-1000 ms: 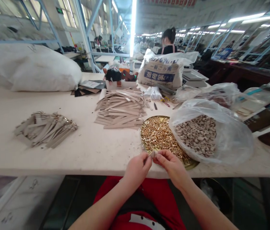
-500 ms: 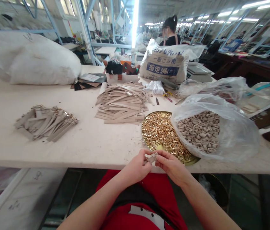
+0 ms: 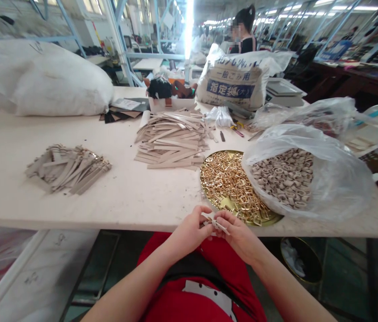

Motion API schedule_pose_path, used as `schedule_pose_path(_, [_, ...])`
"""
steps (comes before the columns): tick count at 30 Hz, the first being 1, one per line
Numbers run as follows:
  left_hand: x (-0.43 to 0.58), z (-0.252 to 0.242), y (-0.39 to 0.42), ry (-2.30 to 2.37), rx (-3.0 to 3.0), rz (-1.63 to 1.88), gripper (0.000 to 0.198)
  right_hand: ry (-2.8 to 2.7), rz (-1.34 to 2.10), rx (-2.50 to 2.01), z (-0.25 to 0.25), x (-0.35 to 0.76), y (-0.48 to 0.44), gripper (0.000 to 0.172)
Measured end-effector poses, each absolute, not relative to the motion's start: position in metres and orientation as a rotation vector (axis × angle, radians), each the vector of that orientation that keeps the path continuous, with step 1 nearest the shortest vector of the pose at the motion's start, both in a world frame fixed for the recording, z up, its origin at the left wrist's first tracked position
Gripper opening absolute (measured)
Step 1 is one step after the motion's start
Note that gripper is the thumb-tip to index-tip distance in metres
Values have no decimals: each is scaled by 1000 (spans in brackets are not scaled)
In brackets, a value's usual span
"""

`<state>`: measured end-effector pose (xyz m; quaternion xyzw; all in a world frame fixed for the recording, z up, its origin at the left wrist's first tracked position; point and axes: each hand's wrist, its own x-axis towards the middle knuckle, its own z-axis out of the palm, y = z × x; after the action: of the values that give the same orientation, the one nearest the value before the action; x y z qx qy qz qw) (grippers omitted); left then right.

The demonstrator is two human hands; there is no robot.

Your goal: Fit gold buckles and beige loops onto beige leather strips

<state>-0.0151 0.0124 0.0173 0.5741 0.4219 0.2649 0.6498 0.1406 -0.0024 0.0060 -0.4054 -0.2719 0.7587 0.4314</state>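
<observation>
My left hand [image 3: 190, 231] and my right hand [image 3: 237, 234] meet at the table's near edge, both pinched on a small beige strap piece [image 3: 214, 223] held between them. Just beyond the fingers lies a round gold tray [image 3: 224, 206] heaped with gold buckles [image 3: 229, 180]. A clear plastic bag [image 3: 329, 179] full of small beige loops [image 3: 284, 177] rests on the tray's right side. A stack of beige straps [image 3: 172, 141] lies behind the tray, and a second pile of straps with buckles [image 3: 66, 167] sits at the left.
A big white sack [image 3: 38, 80] lies at the far left, a printed bag [image 3: 234, 82] at the back, more plastic bags [image 3: 309, 114] at the right. A small white box [image 3: 170, 102] holds dark items. Another person [image 3: 242, 33] works beyond the table. A round bin [image 3: 301, 264] stands below.
Both hands have drawn slightly back toward my body with the strap piece, which is now turned between the fingers. The camera view has tilted a little lower.
</observation>
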Motion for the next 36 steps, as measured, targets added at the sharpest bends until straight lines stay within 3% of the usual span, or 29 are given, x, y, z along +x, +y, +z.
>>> schedule_pose_path(3, [-16,18,11,1077,1421,558,27,-660,1995,-1032,3,142,-4,23])
schedule_pose_path(11, [-21,14,10,1236,1634,456,21,-563,2195,-912,-7,147,-7,14])
schedule_pose_path(16, [-25,15,6,1200,1539,482,19,-700,1948,-1000,-6,143,-8,20])
schedule_pose_path(22, [-22,16,4,1088,1256,522,19,-1063,1278,-1438,-9,139,-7,25])
schedule_pose_path(25, [-21,13,4,1087,1204,540,17,-1231,1107,-1537,-8,138,-8,28])
schedule_pose_path(29, [-23,8,4,1046,1065,551,19,-1375,1024,-1598,-8,139,-9,22])
schedule_pose_path(36, [-19,4,8,1003,987,570,20,-1183,1295,-1512,-10,139,-8,24])
